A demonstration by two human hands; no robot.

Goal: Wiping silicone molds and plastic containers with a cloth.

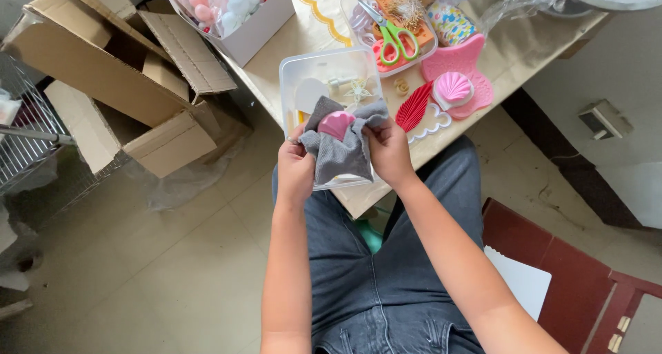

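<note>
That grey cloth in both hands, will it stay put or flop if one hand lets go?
Likely floppy: the grey cloth drapes in soft folds between the left hand and right hand. It looks light, and its napped surface should grip rather than slip. The pink piece cradled in it could slide out.

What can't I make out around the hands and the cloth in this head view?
- Pink piece: lower part wrapped in the grey cloth.
- Left hand and right hand: fingertips tucked behind the cloth.
- White tray: near edge hidden by cloth; small contents too small to identify.
- Green scissors: blade tips lost in clutter.
</note>
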